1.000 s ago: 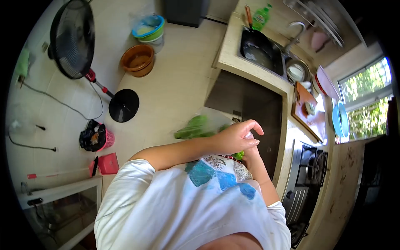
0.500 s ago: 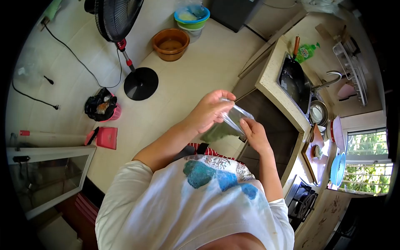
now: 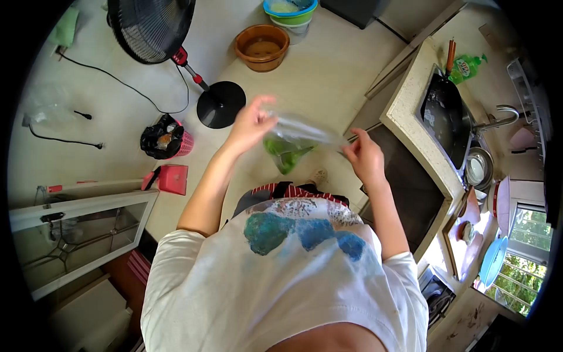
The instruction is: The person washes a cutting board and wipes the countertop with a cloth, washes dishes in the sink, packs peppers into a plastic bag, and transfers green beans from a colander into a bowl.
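Observation:
Between my hands hangs a clear plastic bag (image 3: 305, 130), its top edge stretched out sideways. Green leafy vegetables (image 3: 285, 154) lie in the bag's lower part. My left hand (image 3: 252, 124) pinches one top corner, its fingers slightly blurred by motion. At the opposite corner my right hand (image 3: 365, 157) grips the bag between thumb and fingers. The bag is held in the air in front of my body, above the floor.
To the left stand a fan (image 3: 153, 29), a pink bin (image 3: 186, 142) with a black liner and a red dustpan (image 3: 173, 179). A brown basin (image 3: 262, 48) sits ahead. On the right, the counter (image 3: 404, 94) holds a sink with a wok (image 3: 444, 111).
My hands have moved apart, stretching the bag's top wide between them. The bag now hangs lower left of my right hand, with the greens showing more clearly. My view has shifted.

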`<state>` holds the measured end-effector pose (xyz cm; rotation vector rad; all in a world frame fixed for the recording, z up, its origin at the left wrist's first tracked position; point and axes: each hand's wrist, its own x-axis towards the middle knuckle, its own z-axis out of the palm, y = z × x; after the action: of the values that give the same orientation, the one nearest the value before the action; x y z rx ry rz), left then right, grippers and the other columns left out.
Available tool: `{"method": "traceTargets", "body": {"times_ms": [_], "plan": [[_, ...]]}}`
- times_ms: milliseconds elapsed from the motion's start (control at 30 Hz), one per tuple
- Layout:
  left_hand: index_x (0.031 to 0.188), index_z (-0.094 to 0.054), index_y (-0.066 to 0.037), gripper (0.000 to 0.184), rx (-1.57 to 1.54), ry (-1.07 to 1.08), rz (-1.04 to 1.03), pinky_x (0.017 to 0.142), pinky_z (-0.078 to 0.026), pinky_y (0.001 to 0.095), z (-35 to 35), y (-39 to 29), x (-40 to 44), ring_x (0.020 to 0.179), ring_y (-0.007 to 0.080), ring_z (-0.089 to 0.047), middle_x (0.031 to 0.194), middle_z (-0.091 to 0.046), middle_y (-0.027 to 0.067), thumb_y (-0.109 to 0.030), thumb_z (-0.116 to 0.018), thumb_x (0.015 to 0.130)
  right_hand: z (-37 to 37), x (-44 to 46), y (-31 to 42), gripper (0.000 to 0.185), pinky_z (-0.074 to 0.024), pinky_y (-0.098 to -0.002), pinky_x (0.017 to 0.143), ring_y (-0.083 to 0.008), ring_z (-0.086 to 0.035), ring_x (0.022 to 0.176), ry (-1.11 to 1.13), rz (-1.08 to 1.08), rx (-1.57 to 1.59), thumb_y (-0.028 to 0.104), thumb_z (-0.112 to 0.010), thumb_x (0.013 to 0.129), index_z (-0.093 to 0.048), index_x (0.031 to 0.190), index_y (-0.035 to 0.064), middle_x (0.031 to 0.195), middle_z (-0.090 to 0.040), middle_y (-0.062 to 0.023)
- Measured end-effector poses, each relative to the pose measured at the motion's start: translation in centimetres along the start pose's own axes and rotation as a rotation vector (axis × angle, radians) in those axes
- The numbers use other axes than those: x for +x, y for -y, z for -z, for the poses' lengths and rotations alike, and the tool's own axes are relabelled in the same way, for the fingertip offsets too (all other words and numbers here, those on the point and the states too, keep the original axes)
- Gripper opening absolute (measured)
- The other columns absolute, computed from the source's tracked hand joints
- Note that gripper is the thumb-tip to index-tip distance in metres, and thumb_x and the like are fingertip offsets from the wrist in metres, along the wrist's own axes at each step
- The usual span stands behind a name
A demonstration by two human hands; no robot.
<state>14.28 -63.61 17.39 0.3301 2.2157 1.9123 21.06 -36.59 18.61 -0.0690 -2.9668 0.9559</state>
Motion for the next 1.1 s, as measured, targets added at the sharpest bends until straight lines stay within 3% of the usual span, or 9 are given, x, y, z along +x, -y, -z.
{"method": "traceTargets", "body": {"times_ms": [133,233,333,433,533,600,700,867,1100], "plan": [[0.098,-0.052,-0.003,0.022,0.197,0.121,0.13,0.046,-0.033,0.0221,-3.5,1.5,2.4,0.05,0.0059,-0.043,0.057,-0.048,-0.0021,-0.005,-0.056,0.076,-1.2,4.3,-4.4,0.02,-0.047,-0.0412,0.066,-0.0299,-0.059,0.076,0.304,0.105,-0.084,0.023,-0.06,0.072,-0.063,0.083,0.0069,0.079,-0.062,-0.0124],[0.098,-0.053,-0.002,0.022,0.123,0.164,0.194,0.046,-0.032,0.0222,-5.4,1.1,5.4,0.05,0.0055,-0.042,0.056,-0.048,-0.0026,-0.008,-0.058,0.077,0.3,7.1,-6.3,0.019,-0.046,-0.04,0.063,-0.0311,-0.058,0.07,0.344,0.155,-0.021,0.023,-0.06,0.072,-0.062,0.073,0.0041,0.074,-0.06,-0.015],[0.102,-0.051,0.0,0.033,0.346,0.225,0.181,0.05,-0.038,0.0236,-6.9,-0.5,9.3,0.054,0.0082,-0.048,0.062,-0.053,0.0023,-0.015,-0.063,0.076,2.8,10.5,-7.8,0.015,-0.0395,-0.0313,0.052,-0.0207,-0.046,0.052,0.402,0.207,0.167,0.017,-0.062,0.072,-0.059,0.073,0.0022,0.059,-0.052,-0.0113],[0.116,-0.043,0.002,0.062,0.441,0.332,0.221,0.073,-0.049,0.0309,-9.2,-0.9,11.4,0.08,0.0216,-0.061,0.095,-0.059,0.0163,-0.026,-0.072,0.069,5.3,13.2,-7.0,0.014,-0.037,-0.027,0.05,-0.0104,-0.043,0.053,0.342,0.204,0.351,0.012,-0.063,0.073,-0.058,0.072,-0.0006,0.056,-0.049,-0.009],[0.118,-0.04,0.001,0.064,0.383,0.419,0.148,0.077,-0.048,0.0318,-11.5,-3.3,13.3,0.083,0.024,-0.061,0.101,-0.058,0.017,-0.028,-0.071,0.069,5.4,16.2,-5.7,0.012,-0.0368,-0.0268,0.051,-0.0115,-0.044,0.055,0.373,0.288,0.532,0.01,-0.062,0.074,-0.058,0.073,-0.0012,0.059,-0.05,-0.008],[0.113,-0.047,-0.001,0.049,0.315,0.412,0.175,0.074,-0.047,0.0317,-11.8,-2.3,15.0,0.079,0.0259,-0.061,0.094,-0.06,0.0174,-0.022,-0.066,0.074,5.4,17.8,-4.5,0.01,-0.0371,-0.0268,0.051,-0.0119,-0.044,0.056,0.362,0.371,0.542,0.009,-0.063,0.074,-0.058,0.074,-0.0004,0.061,-0.049,-0.0067],[0.093,-0.058,-0.002,0.014,0.386,0.314,0.0,0.058,-0.043,0.0269,-10.4,2.0,18.4,0.059,0.0148,-0.051,0.067,-0.057,0.0078,-0.007,-0.053,0.082,4.8,21.3,-3.9,0.009,-0.0378,-0.0261,0.052,-0.0107,-0.044,0.057,0.422,0.458,0.585,0.009,-0.063,0.075,-0.059,0.074,0.0007,0.061,-0.048,-0.0039],[0.082,-0.057,-0.002,0.009,0.446,0.274,0.121,0.055,-0.041,0.0272,-5.7,1.9,26.1,0.057,0.0146,-0.05,0.065,-0.056,0.0102,-0.01,-0.055,0.081,4.6,29.0,-4.3,0.011,-0.0389,-0.023,0.055,-0.0071,-0.046,0.06,0.419,0.284,0.509,0.009,-0.064,0.074,-0.06,0.081,0.001,0.065,-0.053,-0.003],[0.077,-0.056,-0.003,0.009,0.395,0.241,-0.098,0.053,-0.042,0.0283,1.0,4.9,37.3,0.055,0.0171,-0.053,0.063,-0.056,0.0096,-0.011,-0.058,0.079,2.6,37.8,-7.2,0.015,-0.0412,-0.0191,0.059,-0.0045,-0.051,0.065,0.306,-0.086,0.566,0.01,-0.062,0.078,-0.06,0.091,0.0013,0.071,-0.058,-0.0004]]}}
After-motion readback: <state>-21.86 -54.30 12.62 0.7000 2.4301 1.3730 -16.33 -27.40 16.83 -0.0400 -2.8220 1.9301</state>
